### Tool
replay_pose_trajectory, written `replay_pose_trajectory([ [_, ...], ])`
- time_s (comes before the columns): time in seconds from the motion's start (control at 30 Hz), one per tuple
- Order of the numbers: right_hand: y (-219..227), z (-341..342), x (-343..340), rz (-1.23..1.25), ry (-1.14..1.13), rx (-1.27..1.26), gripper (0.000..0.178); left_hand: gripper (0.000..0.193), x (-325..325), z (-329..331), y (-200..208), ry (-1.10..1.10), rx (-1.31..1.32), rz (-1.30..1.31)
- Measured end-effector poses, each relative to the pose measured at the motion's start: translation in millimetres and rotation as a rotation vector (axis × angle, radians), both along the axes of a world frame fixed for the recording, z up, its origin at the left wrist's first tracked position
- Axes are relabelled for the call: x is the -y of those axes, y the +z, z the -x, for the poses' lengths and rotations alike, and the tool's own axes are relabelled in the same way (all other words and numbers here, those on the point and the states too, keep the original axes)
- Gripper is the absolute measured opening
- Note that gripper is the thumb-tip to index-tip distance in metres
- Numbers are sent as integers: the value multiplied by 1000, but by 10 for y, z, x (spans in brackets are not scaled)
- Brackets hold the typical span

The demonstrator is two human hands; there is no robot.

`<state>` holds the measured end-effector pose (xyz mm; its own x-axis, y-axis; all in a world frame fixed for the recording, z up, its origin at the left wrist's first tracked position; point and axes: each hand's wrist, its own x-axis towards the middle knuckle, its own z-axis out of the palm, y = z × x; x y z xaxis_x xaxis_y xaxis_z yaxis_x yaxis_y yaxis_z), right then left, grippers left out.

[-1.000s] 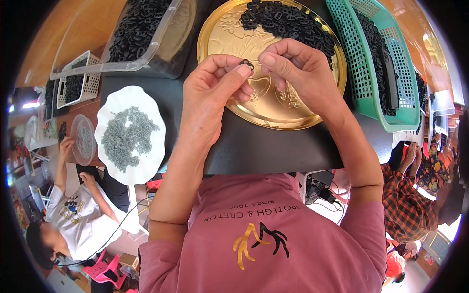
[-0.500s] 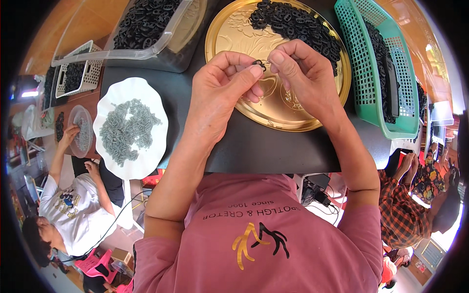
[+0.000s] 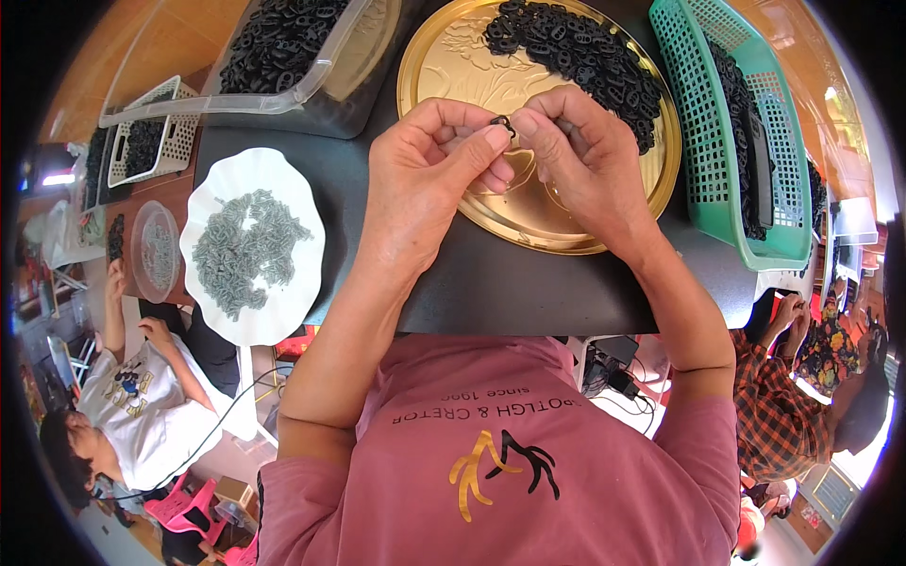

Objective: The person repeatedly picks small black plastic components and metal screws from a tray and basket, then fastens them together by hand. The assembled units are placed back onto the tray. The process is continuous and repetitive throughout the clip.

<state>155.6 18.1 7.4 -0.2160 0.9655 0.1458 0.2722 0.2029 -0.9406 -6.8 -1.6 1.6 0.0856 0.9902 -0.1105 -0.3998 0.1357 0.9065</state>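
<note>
Over a round gold tray [image 3: 422,57], my left hand [image 3: 415,179] pinches a small black plastic piece [image 3: 503,122] between thumb and forefinger. Close beside it, my right hand [image 3: 595,160] has thumb and forefinger pressed together at the piece's edge; whatever sits between those fingertips is too small to make out. Many similar black pieces [image 3: 576,52] lie heaped on the tray's far side. A white scalloped plate [image 3: 212,292] at the left holds a pile of small grey, spring-like parts [image 3: 247,245].
A clear plastic bin [image 3: 326,71] of black pieces stands at the far left, a green basket [image 3: 793,203] with more at the right. Beyond the plate are a white basket [image 3: 179,141] and a round clear tub [image 3: 142,255]. Co-workers [image 3: 142,406] sit at both sides.
My right fingertips have moved slightly left, up against the black piece, while my left hand stays nearly still. At the left, the co-worker's hand has drawn back from the clear tub.
</note>
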Motion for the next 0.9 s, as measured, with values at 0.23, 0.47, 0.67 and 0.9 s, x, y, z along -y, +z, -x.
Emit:
replay_pose_trajectory([
  [0.23,-36,2,-14,-15,37,-5,15,12,10,4,2,-29,-99,-40],
  [0.47,46,-47,-43,62,50,-37,18,10,-24,1,-32,-38,42,-46],
  [0.67,41,-198,-138,-366,90,192,13,11,-31,41,-57,-87,88,-8],
  [0.9,36,-191,-164,-590,156,329,9,12,-24,52,-63,-110,64,-5],
])
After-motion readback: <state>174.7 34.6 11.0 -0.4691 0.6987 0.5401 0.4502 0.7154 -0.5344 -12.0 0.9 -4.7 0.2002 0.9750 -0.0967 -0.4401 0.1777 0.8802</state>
